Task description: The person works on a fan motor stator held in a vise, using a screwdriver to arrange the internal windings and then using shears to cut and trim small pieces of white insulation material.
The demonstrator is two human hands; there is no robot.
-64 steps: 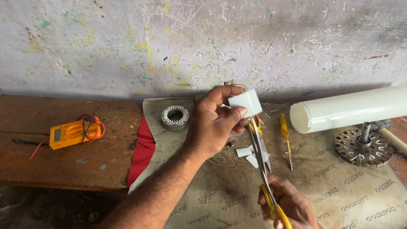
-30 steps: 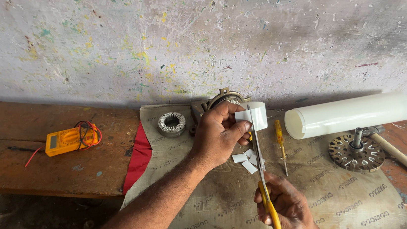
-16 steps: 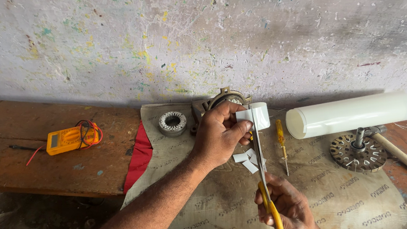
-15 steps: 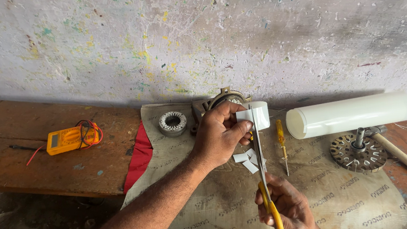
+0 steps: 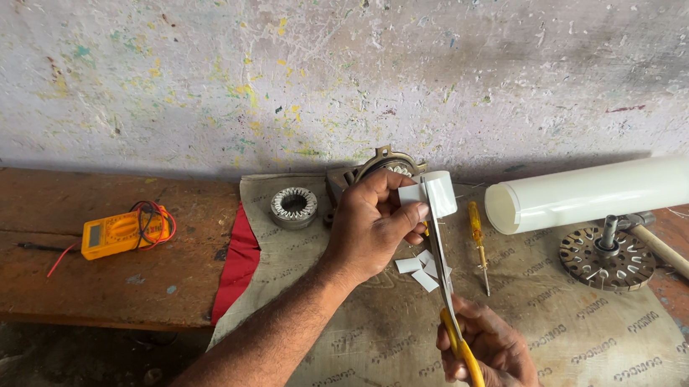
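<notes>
Nearest, at the bench's front edge, the right hand [image 5: 495, 356] is closed round yellow-handled scissors [image 5: 448, 293] whose blades reach up to a thin white sheet strip [image 5: 431, 195], likely light and floppy, pinched near its cut edge by the left hand [image 5: 373, 224] above the sacking mat [image 5: 333, 338].

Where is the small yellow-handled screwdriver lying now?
The small yellow-handled screwdriver lies on the sackcloth, right of the yellow-handled scissors and left of the white rolled sheet.
</notes>
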